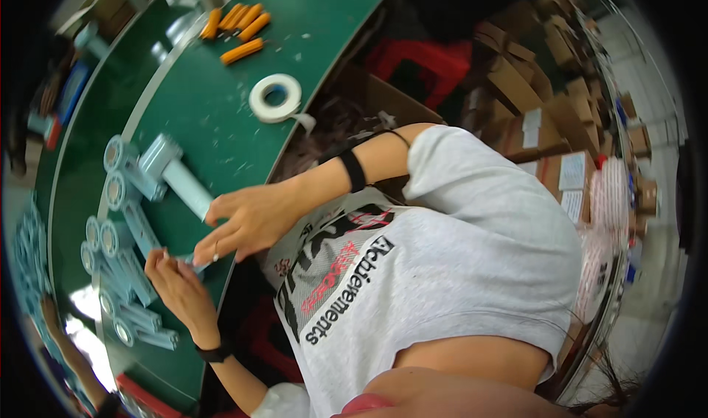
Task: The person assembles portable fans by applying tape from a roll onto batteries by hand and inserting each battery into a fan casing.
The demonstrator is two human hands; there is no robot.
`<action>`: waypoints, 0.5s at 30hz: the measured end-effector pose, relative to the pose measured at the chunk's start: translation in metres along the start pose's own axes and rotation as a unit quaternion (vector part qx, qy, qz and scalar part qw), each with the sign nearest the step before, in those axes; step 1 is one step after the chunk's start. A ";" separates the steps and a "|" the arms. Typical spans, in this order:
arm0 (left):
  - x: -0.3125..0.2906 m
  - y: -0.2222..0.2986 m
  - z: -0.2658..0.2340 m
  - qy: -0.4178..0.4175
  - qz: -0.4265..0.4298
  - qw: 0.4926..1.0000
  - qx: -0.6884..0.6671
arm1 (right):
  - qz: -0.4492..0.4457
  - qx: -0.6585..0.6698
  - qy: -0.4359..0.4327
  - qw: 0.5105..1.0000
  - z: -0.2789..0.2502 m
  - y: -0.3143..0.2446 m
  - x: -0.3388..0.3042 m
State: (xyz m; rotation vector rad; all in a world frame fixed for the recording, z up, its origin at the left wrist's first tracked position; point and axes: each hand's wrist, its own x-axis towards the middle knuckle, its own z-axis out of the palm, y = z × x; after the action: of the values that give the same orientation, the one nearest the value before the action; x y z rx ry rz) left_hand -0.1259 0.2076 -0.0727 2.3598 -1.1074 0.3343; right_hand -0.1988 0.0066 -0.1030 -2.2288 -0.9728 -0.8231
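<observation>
My left hand (181,292) is at the bench edge, its fingers curled around a small light-blue piece (198,264) that is mostly hidden. From the other side my right hand (254,215), with a ring on one finger, closes on the same piece. Just beyond the right hand's knuckles lies a light-blue, hammer-shaped plastic body (184,182) with a wide round head and a straight handle. To the left, several similar light-blue bodies (118,241) lie in a row, their round ends facing the far side. What exactly the fingers grip cannot be made out.
On the green bench (221,115) are several orange cylinders (242,51) and a white tape roll (275,98) with a loose end over the edge. Another person's arm (74,351) reaches in at the lower left. Cardboard boxes (516,130) and a red stool (424,64) stand to the right.
</observation>
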 end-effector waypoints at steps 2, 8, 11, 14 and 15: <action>0.006 0.005 0.011 0.006 -0.002 1.000 -0.007 | 0.009 -0.041 -0.022 0.999 0.002 0.004 -0.003; 0.005 -0.005 0.015 0.019 -0.033 0.999 -0.030 | 0.045 -0.101 -0.171 0.979 0.009 -0.003 0.000; 0.003 -0.014 0.006 -0.011 -0.070 0.989 -0.133 | 0.014 -0.131 -0.203 0.970 0.016 0.002 0.007; -0.001 -0.021 0.002 -0.036 -0.105 0.966 -0.232 | 0.004 -0.151 -0.207 0.967 0.012 -0.003 -0.002; 0.001 -0.023 0.003 -0.044 -0.123 0.952 -0.276 | 0.005 -0.154 -0.194 0.969 0.007 -0.005 -0.007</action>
State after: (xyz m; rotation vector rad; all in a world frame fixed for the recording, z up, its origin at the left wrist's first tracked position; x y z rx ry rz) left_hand -0.1082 0.2179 -0.0827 1.9826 -0.7963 -0.1585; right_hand -0.2039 0.0114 -0.1117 -2.7318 -1.0636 -0.5733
